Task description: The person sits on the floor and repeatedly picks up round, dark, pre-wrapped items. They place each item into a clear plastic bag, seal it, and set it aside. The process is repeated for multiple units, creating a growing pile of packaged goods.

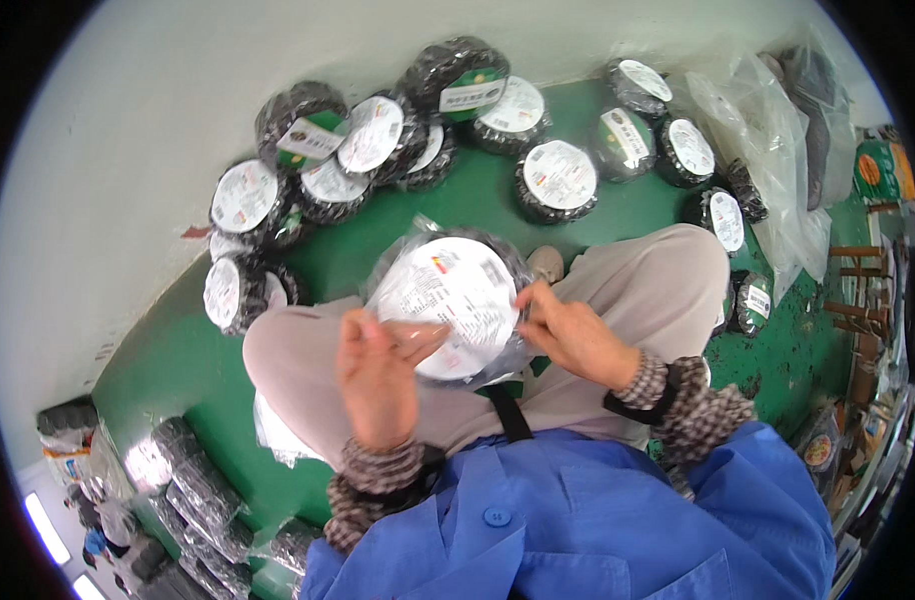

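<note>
A round, dark package in clear plastic film (pixel 521 266) sits between my knees. Its top carries a large white round label (pixel 457 300) covered in print. My left hand (pixel 379 375) is slightly blurred, its fingers reaching over the label's left side with nothing held in them. At the opposite edge, my right hand (pixel 581 337) grips the package's rim with bent fingers. The underside of the package is hidden.
Several similar wrapped packages (pixel 559 180) lie on the green floor (pixel 472 202) ahead, some stacked against the pale wall (pixel 165 112). Clear plastic sheeting (pixel 765 150) hangs at the right. Dark film-wrapped bundles (pixel 202 480) lie at the lower left. Wooden stools (pixel 855 285) stand at the far right.
</note>
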Demonstrator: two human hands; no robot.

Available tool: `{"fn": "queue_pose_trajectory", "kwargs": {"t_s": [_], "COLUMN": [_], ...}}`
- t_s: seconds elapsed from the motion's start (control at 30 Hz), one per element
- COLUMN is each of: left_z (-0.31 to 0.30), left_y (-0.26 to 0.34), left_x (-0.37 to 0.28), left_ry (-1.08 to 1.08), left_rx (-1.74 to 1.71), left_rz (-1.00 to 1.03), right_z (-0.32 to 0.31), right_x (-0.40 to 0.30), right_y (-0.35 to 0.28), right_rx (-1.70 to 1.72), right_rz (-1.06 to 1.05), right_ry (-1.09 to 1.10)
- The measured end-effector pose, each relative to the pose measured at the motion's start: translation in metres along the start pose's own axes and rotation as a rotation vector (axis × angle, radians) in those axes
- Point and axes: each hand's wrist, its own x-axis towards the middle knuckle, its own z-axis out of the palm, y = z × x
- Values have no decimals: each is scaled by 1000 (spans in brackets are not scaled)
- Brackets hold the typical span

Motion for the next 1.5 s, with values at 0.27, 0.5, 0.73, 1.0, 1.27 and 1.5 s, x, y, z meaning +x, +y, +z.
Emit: {"fn": "queue_pose_trajectory", "kwargs": {"t_s": [0.27, 0.5, 0.73, 1.0, 1.27, 1.5], "left_z": [9, 39, 47, -19, -47, -70], "left_y": [20, 26, -1, -3, 41, -15], "left_x": [2, 3, -5, 42, -63, -125], "left_ry": [-15, -192, -380, -211, -896, -231], "left_rx": [1083, 1475, 1446, 231, 1005, 1034], "left_rz": [-2, -99, -23, -332, 254, -307], "right_z": [-162, 0, -15, -187, 6, -8], "right_x": [71, 135, 123, 22, -27, -56], "right_y": [72, 326, 349, 95, 24, -13], "right_rx": [1026, 654, 765, 1359, 1215, 1684], "right_rz": [-10, 1092, 891, -50, 483, 675], "right_ry": [-284, 293, 533, 472, -113, 166]}}
